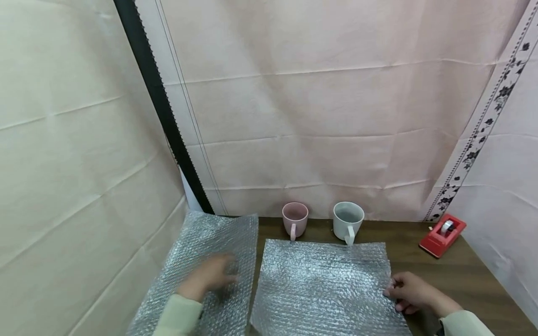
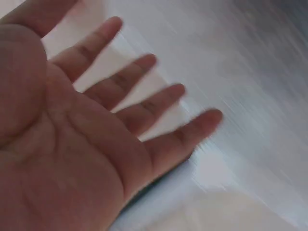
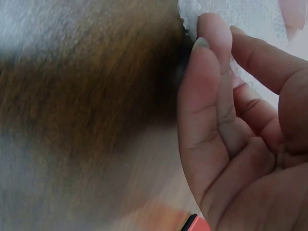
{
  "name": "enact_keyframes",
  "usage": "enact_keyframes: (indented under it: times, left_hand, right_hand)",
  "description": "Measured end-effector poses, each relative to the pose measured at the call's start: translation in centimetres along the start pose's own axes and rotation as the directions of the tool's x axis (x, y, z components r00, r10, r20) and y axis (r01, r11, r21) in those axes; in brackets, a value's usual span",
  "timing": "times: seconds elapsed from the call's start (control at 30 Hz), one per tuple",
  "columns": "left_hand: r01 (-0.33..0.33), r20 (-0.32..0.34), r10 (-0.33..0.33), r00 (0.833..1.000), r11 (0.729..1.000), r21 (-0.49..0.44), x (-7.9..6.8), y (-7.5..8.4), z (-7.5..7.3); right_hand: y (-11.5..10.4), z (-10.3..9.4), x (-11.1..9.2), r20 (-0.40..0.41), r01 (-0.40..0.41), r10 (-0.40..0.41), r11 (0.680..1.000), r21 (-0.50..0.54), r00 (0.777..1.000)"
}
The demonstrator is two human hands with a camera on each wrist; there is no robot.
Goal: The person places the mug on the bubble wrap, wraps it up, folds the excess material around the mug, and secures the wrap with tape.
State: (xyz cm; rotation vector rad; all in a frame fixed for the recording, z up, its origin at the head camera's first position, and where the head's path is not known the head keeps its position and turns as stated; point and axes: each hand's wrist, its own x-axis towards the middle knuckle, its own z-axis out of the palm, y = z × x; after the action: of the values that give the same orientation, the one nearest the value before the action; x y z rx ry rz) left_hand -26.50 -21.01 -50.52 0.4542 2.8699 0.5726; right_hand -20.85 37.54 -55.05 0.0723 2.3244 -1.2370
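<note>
your right hand [image 1: 411, 294] pinches the middle sheet [image 1: 323, 285], likely to steady its edge; your left hand [image 1: 211, 274], fingers spread, hovers over the left sheet [image 1: 218, 235].

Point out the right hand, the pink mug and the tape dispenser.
Right hand [image 1: 413, 292], head view: back of the hand.
Pink mug [image 1: 300, 225], head view: outer wall below the rim.
Tape dispenser [image 1: 439, 239], head view: red body.

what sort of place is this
Probably a small packing spot, home or workplace unclear: shiny silver bubble-wrap sheets and a red, block-shaped tape dispenser lie on a brown wood-grain table.
</note>
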Motion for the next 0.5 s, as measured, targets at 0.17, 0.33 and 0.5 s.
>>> enact_keyframes:
  times: [0.17,0.33,0.5]
  left_hand:
    - [-0.249,0.103,0.241,0.965,0.966,0.065,2.5,6.1,2.3]
    - [-0.258,0.150,0.236,0.960,0.955,0.148,4.0,7.4,4.0]
    - [-0.257,0.166,0.231,0.959,0.954,0.156,4.6,7.3,4.7]
  right_hand:
    - [-0.1,-0.6,-0.4,-0.033,-0.050,0.051,0.999,0.006,0.998]
    - [-0.1,-0.5,-0.6,-0.032,0.002,-0.002,1.000,0.014,1.000]
    - [-0.1,-0.3,-0.9,-0.058,0.034,-0.036,0.999,-0.040,0.998]
